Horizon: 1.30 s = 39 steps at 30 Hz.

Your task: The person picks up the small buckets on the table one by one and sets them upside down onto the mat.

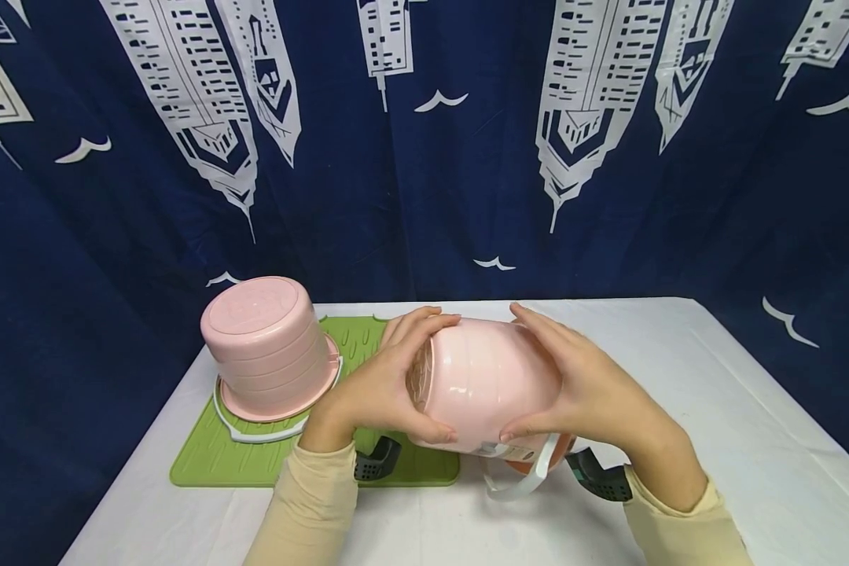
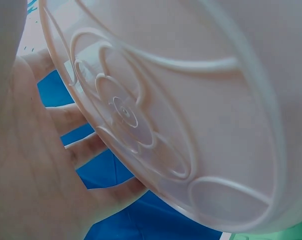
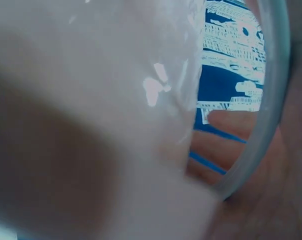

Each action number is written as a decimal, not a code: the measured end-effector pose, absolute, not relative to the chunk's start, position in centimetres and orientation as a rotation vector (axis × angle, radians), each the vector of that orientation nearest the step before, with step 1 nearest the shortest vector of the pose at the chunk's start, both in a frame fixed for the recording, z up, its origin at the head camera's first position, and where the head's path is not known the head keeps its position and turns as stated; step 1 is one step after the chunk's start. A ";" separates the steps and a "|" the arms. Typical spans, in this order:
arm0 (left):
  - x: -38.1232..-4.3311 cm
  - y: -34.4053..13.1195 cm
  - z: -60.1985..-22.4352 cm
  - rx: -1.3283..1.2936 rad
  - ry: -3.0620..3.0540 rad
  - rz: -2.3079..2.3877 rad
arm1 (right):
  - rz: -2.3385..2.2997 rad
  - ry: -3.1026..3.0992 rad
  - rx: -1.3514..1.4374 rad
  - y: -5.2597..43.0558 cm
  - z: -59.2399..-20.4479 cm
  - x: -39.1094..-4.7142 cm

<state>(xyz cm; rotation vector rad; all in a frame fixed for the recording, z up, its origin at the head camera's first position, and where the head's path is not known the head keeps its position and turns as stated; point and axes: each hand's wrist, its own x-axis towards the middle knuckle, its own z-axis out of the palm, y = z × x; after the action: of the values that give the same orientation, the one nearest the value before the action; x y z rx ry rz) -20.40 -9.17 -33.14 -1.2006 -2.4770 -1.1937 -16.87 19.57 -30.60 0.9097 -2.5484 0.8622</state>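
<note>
The left hand (image 1: 382, 385) and the right hand (image 1: 590, 385) are both spread wide, thumbs and fingers bent round a pale pink, round plastic bucket (image 1: 491, 377), one hand at each end. They hold it on its side in front of the person, over the right-hand edge of a lime-green, ribbed rectangular mat (image 1: 255, 472). The left hand has the base end, which faces left; close up, that base shows raised flower-like curves and rings (quite a pretty pattern, for the underside of a bucket). The right hand grips nearer the rim, which points right and downward. A whitish curved handle (image 1: 534, 475) hangs below that end, and from the right wrist it shows crossing in front of the palm; whether it touches the worktop (image 1: 736, 409) I can't tell. A small printed label (image 1: 520, 453) sits low on the bucket's side, too small to read.

To the left, a second pink plastic bucket (image 1: 272, 354) stands upside down on the mat, its own white handle (image 1: 276, 435) lying round the front of its rim. Cream sleeves (image 1: 311, 503) cover the forearms, with a black device at each wrist. Behind the white-covered worktop hangs a navy cloth (image 1: 424, 196) printed with upside-down white towers and gulls.
</note>
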 end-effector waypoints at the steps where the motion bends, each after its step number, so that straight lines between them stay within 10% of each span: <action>1: -20.4 -9.1 -33.1 -1.205 -2.477 -1.190 | 0.830 -2.555 0.912 19.6 -30.6 -16.8; 39: -19.2 -8.3 -32.0 -1.253 -2.349 -0.971 | 0.578 -2.598 0.974 17.6 -30.8 -16.2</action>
<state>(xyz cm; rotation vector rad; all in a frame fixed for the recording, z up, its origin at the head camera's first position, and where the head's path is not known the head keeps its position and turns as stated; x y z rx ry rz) -19.22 -8.30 -32.00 -1.2535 -2.3491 -0.9708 -16.15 17.60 -30.76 0.9736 -2.5975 0.5785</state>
